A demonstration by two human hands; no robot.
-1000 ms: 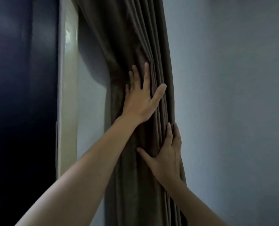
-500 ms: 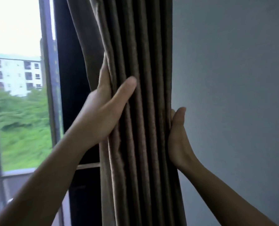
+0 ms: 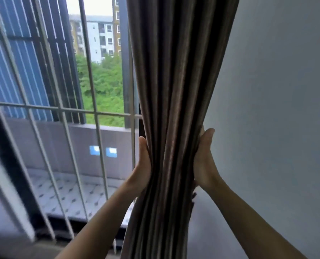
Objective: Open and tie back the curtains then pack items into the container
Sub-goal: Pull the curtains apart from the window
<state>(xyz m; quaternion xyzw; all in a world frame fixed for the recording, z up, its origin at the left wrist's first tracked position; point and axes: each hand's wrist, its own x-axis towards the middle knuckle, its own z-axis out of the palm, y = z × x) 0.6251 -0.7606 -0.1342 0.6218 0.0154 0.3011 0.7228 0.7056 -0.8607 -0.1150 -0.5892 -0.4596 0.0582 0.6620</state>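
So the person is standing right up at the window, and the brown pleated fabric curtain is hanging bunched into one thick column, squeezed narrowest about where the hands are and fanning out wider toward the top. It's sitting at the right edge of the window, right where the glass is meeting the plain grey-white painted wall.

The left hand is wrapping around the left side of the bundle, thumb pointing up along the folds, the rest of the fingers tucked behind the fabric where they can't be seen. The right hand is doing the mirror thing on the wall side, thumb up, fingers curling in behind the cloth. Both hands are gripping and pressing the pleats together between them, pretty much level with each other. Both forearms are reaching up from the bottom of the view.

Past the curtain the window is uncovered. The white metal security bars are crossing it in a grid, slanting a bit because of the wide lens. Behind them a grey balcony wall with two small blue rectangles on it is showing, plus a tiled balcony floor below. Further out, green trees and pale multi-storey apartment blocks are filling the gap.
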